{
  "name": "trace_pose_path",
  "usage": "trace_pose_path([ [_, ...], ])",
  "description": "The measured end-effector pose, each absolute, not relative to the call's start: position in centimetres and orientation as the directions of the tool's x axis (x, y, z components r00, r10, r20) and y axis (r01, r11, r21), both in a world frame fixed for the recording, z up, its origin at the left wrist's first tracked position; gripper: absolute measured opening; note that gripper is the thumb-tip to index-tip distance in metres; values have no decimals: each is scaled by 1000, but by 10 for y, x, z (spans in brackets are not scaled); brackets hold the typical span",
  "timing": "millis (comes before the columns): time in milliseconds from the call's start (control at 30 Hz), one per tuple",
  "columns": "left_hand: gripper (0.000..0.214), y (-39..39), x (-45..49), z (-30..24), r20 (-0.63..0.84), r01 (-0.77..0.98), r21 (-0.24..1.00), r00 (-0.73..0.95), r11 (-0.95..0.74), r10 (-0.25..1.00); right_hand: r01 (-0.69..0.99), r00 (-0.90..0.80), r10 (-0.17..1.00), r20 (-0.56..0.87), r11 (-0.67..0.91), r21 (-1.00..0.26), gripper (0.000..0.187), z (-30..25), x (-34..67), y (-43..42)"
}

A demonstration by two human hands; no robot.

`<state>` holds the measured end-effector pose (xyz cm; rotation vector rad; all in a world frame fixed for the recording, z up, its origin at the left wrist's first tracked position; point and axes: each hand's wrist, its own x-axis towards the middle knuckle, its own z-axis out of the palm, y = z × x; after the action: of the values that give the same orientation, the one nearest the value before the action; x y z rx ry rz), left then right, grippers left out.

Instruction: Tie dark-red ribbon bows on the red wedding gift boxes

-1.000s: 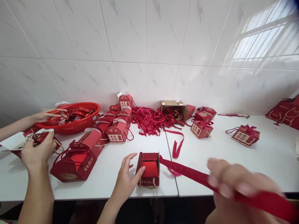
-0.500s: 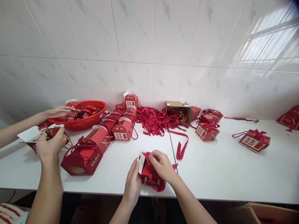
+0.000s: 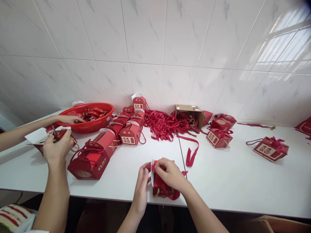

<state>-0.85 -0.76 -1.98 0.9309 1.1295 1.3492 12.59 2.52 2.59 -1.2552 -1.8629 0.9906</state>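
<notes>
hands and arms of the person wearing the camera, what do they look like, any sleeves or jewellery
Both forearms are bare up to the bottom edge of the picture, with no sleeve showing. The left hand and right hand wear no gloves, and no ring, watch or bracelet is visible. Nails look short and unpainted.

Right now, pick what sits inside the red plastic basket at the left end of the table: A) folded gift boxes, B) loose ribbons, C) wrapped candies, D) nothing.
C: the red plastic basket holds a heap of small shiny red wrapped candies, and a co-worker's hand reaches in over its rim; the loose ribbons lie in a pile on the table beside the brown cardboard box.
</notes>
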Motion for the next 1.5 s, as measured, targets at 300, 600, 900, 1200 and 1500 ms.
trace_pose_path([
  [300, 32, 10, -22, -17, 102, 223, 971, -51, -88, 993, 310, -250, 946, 208, 282, -908, 20, 31, 135, 15],
  [600, 11, 15, -107, -36, 151, 608, 782, -401, 139, 904, 113, 146, 988, 46, 29, -993, 40, -14, 222, -1],
  [900, 30, 20, -33, -20, 88, 308, 944, 121, -122, 989, 302, 46, 991, 128, 108, -947, 45, -28, 178, 10],
  [1200, 42, 32, -73, -29, 24, 309, 951, -15, -18, 1000, 284, -1, 988, 157, 151, -947, 28, -30, 216, 13],
  [1500, 46, 25, -62, -35, -128, 107, 987, 106, 117, 986, 245, -66, 995, 76, 90, -965, 29, -35, 211, 14],
])
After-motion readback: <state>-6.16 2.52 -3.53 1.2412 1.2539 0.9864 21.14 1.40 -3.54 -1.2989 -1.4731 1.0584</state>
